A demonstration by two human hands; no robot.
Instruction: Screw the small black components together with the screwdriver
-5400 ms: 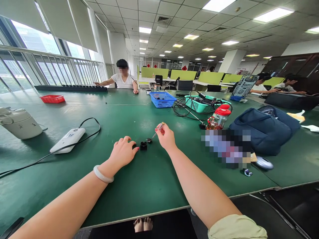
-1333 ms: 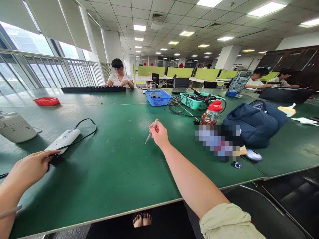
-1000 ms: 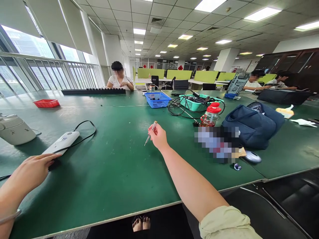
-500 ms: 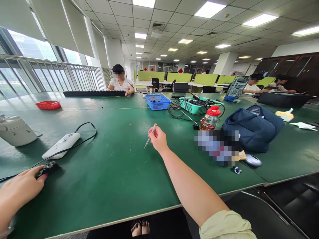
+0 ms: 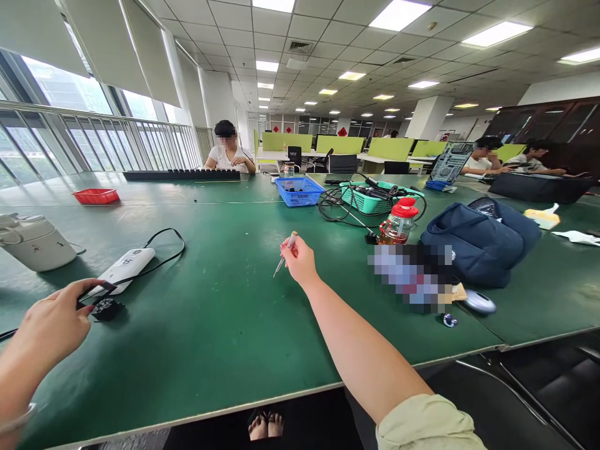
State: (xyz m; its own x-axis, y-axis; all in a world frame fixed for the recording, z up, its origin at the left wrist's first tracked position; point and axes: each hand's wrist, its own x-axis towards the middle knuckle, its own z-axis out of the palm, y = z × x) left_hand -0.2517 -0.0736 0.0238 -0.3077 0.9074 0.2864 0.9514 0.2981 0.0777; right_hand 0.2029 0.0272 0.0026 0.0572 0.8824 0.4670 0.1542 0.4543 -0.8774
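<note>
My right hand [image 5: 300,262] is raised over the middle of the green table [image 5: 225,325] and pinches a small screwdriver [image 5: 286,253], whose tip points down and to the left. My left hand [image 5: 49,325] is low at the left, fingers apart. Its fingertips are right beside a small black part [image 5: 107,309] that lies on the table. Whether they touch the part I cannot tell. A black cable [image 5: 159,265] runs just behind that part.
A white box [image 5: 125,269] with the cable and a white pot [image 5: 35,240] stand at the left. Farther back are a red tray [image 5: 96,195], a blue basket [image 5: 299,190] and a green basket [image 5: 375,200]. A red-lidded bottle [image 5: 397,224] and a navy bag [image 5: 478,240] are at the right. Other people sit at the far side.
My left hand left the centre, where it rested by small black parts, and swung to the left side; a black part now lies there by its fingertips. The right hand lifted the screwdriver.
</note>
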